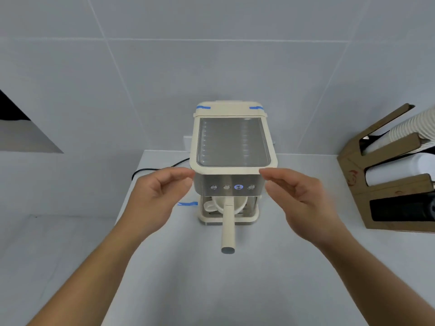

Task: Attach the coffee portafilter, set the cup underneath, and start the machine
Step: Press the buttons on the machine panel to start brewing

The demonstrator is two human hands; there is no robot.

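A cream and steel coffee machine (231, 142) stands on the white counter (211, 278) against the tiled wall. Its front panel has a row of round buttons, and one button (238, 187) glows blue. The portafilter (227, 229) sits in the machine, its cream handle pointing straight toward me. A white cup (217, 204) stands on the drip tray below it, handle to the left. My left hand (160, 196) hovers at the machine's left front corner and my right hand (296, 196) at the right front corner. Both hold nothing, fingers loosely curled and apart.
A cardboard rack (386, 184) with stacks of paper cups and lids stands at the right. A black power cable (150, 171) runs behind my left hand. A strip of blue tape (187, 204) lies on the counter left of the machine. The counter drops to a lower surface at left.
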